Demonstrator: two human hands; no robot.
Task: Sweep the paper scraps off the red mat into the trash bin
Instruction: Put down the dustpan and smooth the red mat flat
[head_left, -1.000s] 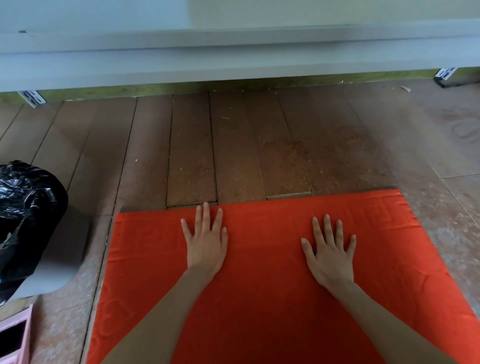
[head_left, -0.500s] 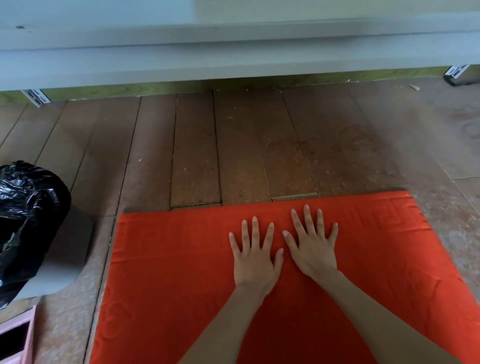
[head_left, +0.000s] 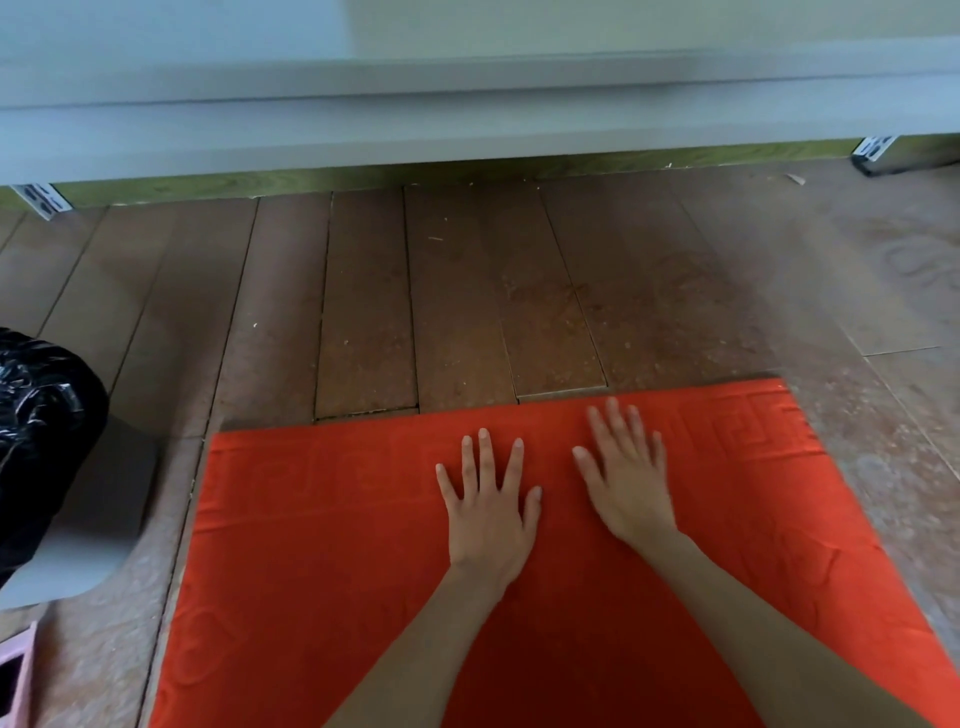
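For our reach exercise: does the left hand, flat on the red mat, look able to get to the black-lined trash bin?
Probably yes: only bare red mat and a strip of floor lie between the left hand and the trash bin.

Our left hand (head_left: 488, 514) and right hand (head_left: 631, 486) are bare. Our forearms (head_left: 415, 649), at six o'clock, are bare too.

red mat (head_left: 337, 545): matt cloth, embossed key-pattern border, faint creases | floor (head_left: 457, 312): wooden planks, worn, dull, speckled with grit | bin liner (head_left: 36, 405): black plastic film, glossy, crinkled | trash bin (head_left: 98, 519): grey wall, smooth, matt | panel (head_left: 467, 130) above the floor: pale grey, smooth, matt
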